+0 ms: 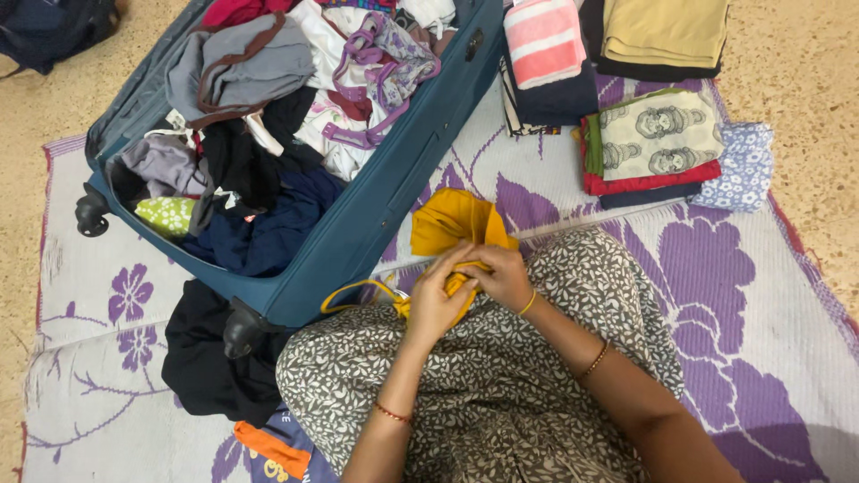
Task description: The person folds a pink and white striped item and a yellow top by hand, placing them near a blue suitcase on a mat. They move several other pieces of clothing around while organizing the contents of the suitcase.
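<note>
Both hands are closed on one item. The left hand (436,302) has its fingers curled around a bunched portion of a mustard-yellow garment (455,225); the right hand (503,275) pinches the same cloth from the other side, knuckles touching the left. The garment is soft woven fabric, part bundled in the grip, part spread flat on the mat just beyond the knees. A thin yellow drawstring (353,291) loops out of it toward the suitcase.

The person sits on a woven plastic mat (89,295), white with purple flowers, laid on a speckled floor. The lap is covered by a grey-and-white leaf-print dress (501,385).

Progress, judged from the layout: partly done. Along the mat's far right edge stand folded stacks: a pink striped piece (542,40) on dark cloth, a tan pile (664,31), a cream printed piece (658,134) over red, and a blue floral piece (744,165). Outstanding: the open teal soft-sided suitcase (376,215) at the mat's far left corner holds a loose tangle of grey, black, navy, white and lilac clothing. A black garment (210,358) and an orange scrap (271,447) lie unfolded near the mat's near edge
</note>
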